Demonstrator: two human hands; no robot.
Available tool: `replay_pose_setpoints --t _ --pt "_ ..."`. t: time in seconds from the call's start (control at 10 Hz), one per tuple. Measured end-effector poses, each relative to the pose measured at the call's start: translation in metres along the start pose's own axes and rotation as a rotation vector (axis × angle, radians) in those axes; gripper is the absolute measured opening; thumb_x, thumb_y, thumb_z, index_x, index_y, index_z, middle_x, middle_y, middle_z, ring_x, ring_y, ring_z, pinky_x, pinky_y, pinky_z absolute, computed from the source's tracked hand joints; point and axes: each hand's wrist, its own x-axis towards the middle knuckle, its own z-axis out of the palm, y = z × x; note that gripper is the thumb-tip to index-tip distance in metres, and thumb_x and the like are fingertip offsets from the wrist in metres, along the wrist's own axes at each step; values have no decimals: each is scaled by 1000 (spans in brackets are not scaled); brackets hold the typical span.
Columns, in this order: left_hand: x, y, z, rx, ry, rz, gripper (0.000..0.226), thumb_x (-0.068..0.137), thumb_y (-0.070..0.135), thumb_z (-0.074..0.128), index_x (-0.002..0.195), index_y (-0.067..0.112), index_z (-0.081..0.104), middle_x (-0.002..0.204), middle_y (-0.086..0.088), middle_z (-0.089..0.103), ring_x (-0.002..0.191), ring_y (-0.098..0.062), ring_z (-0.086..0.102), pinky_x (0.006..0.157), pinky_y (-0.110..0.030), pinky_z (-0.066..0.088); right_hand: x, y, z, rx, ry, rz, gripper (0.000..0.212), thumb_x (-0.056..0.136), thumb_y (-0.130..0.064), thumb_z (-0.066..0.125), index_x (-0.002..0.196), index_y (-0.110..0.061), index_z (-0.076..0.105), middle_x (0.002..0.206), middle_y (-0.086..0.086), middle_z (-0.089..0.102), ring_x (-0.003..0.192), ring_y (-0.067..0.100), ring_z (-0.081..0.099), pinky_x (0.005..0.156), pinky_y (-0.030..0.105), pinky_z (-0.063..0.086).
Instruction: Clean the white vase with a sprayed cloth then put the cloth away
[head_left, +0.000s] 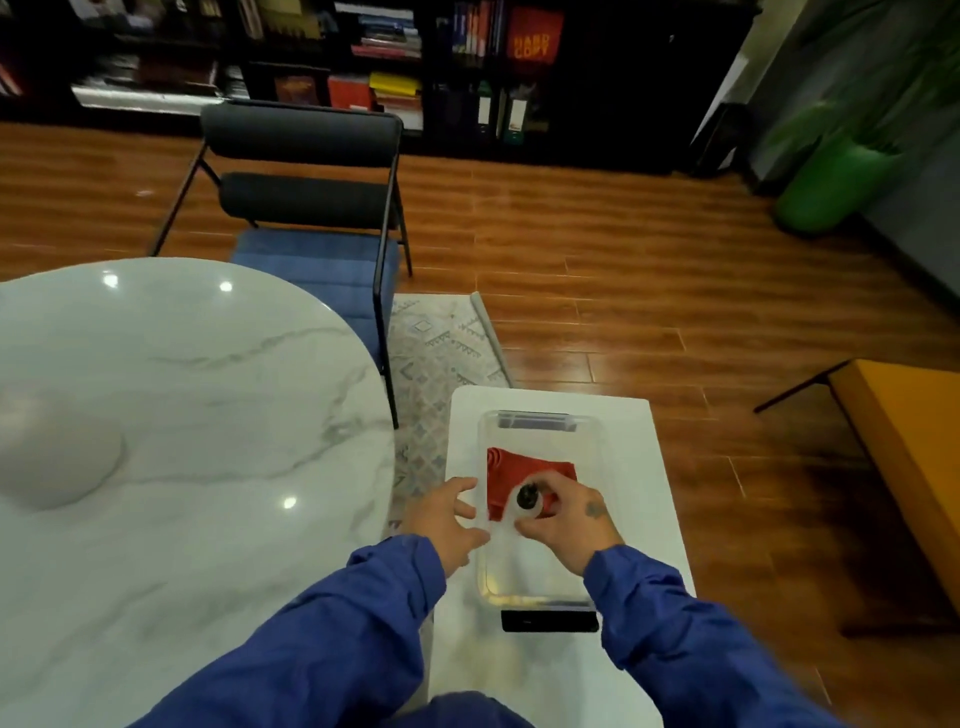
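Two hands are recorded low in the frame, over a clear rectangular plastic bin (535, 571) standing on a small white tabletop (660, 493). The right hand (571, 517) is closed about a small white container (525, 503) with a dark centre, held over the bin; whether this is the spray bottle cannot be confirmed. The fingers (460, 486) of the left hand (447, 519) are spread and relaxed at the bin's left wall, and nothing is gripped by them. A folded red cloth (519, 465) is lying inside the bin, partly hidden by the container. A pale rounded form (57, 457) on the round marble tabletop (208, 389), at the left of the frame, is judged to be the white vase, though it is blurred.

Risks noted:
- The bin may be dragged or tipped if the container catches its wall.
- The cloth may be taken out unsprayed.
- Spray may be misdirected if the nozzle's facing goes unchecked.
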Motion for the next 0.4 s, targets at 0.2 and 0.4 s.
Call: replay_pose_setpoints --t 0.2,0.4 --pt "8 -8 8 -68 18 -28 67 77 -2 70 132 27 47 101 -2 59 91 -25 63 71 -40 60 -2 18 19 -71 -99 10 41 72 -11 75 108 -27 63 103 -4 66 83 17 63 79 26 54" --pt "6 -7 8 -4 14 -19 68 76 5 73 133 28 46 99 3 59 89 -21 63 70 -35 60 0 21 20 -100 -157 10 51 76 -8 72 120 -29 58 112 -3 64 90 18 63 87 30 54"
